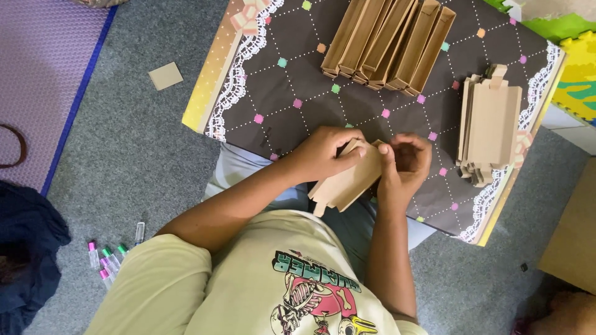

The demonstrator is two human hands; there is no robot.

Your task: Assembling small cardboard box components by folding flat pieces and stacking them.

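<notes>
- Far left of frame: purple mat [43,80] with a blue edge; dark blue cloth [25,248] at lower left.
- Lower left, on the grey carpet [130,155]: cluster of small tubes [108,257] with pink and green caps. Unlabelled as far as can be seen.
- Upper left of centre: small tan card square [166,75], lying alone on the carpet.
- Centre: low table [279,99] with dark top, dotted diamond grid, pastel squares, white lace edging.
- Left hand [323,152]: fingers curled closed over the upper end of a flat brown cardboard box [347,183], thumb underneath. The box sits at the table's near edge, centre of frame, tilted down toward the lap.
- Right hand [406,164]: fingers bent in, pinching the box's top flap from the right side.
- Top centre: row of assembled long brown boxes [388,43], open-sided, leaning together. Plain, no print visible.
- Right: stack of flat unfolded box blanks [490,124], plain brown, tabs at both ends, close to the table's right edge.
- Risk, judged: pinching too hard could crease or tear the flap; the box hangs off the table, so a loosened grip would drop it; an elbow knock could tip the stack off the edge.
</notes>
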